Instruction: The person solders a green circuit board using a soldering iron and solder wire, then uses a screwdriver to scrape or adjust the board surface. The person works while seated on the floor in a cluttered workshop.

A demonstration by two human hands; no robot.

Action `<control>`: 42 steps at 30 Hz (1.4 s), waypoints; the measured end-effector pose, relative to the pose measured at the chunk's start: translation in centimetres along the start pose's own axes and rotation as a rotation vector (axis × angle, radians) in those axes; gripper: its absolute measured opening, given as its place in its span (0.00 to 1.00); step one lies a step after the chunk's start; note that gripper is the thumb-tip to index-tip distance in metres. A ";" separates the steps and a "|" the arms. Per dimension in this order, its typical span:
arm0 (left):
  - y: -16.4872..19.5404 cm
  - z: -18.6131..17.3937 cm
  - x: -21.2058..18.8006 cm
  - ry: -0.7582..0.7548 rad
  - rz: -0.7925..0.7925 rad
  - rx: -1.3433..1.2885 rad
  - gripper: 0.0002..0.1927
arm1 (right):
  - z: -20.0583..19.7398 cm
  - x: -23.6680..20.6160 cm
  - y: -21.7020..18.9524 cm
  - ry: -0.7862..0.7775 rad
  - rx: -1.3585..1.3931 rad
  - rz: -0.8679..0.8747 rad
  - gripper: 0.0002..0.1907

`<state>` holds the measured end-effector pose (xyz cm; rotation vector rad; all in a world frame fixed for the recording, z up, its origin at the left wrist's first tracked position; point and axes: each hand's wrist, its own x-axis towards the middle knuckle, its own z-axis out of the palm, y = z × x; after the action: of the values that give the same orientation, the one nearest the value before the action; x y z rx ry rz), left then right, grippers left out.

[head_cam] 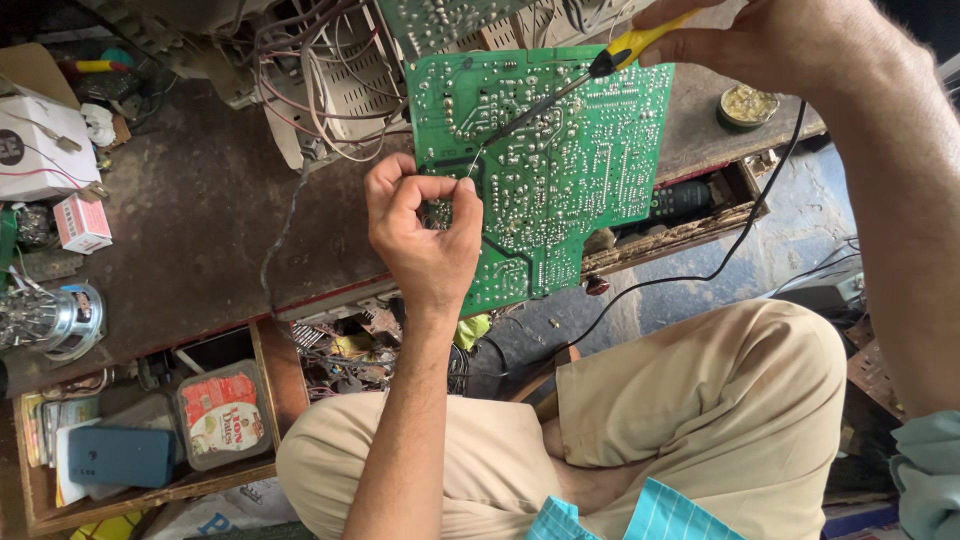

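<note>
A large green circuit board (560, 150) lies solder side up at the edge of a dark workbench (200, 230). My left hand (420, 235) pinches a thin solder wire (472, 172) against the board's left part. My right hand (770, 45) grips a soldering iron (560, 95) with a yellow and black handle. Its dark shaft slants down to the left, and the tip meets the board just above my left fingers. The iron's black cord (720, 250) hangs down past my right forearm.
A white chassis with tangled wires (330, 80) stands behind the board. A small round tin (748, 105) sits at the right. A speaker (60, 320) and small boxes (80, 222) lie at left. An open drawer (150, 440) holds a plastic tub and a blue phone.
</note>
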<state>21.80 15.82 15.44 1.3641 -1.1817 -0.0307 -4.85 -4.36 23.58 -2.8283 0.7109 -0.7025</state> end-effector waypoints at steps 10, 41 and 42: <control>-0.6 0.1 -0.2 0.022 0.008 -0.038 0.08 | 0.7 -1.7 -2.2 0.129 0.022 -0.063 0.11; -1.5 -0.1 -0.5 0.037 0.004 -0.046 0.08 | 9.4 -11.5 -19.0 0.369 0.602 0.924 0.16; -1.3 -0.1 -0.5 0.038 -0.008 -0.050 0.08 | 9.3 -11.5 -19.6 0.365 0.551 0.864 0.16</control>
<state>22.45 15.82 14.15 1.3199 -1.1368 -0.0396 -1.34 18.55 15.54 -1.6695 1.3905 -1.0197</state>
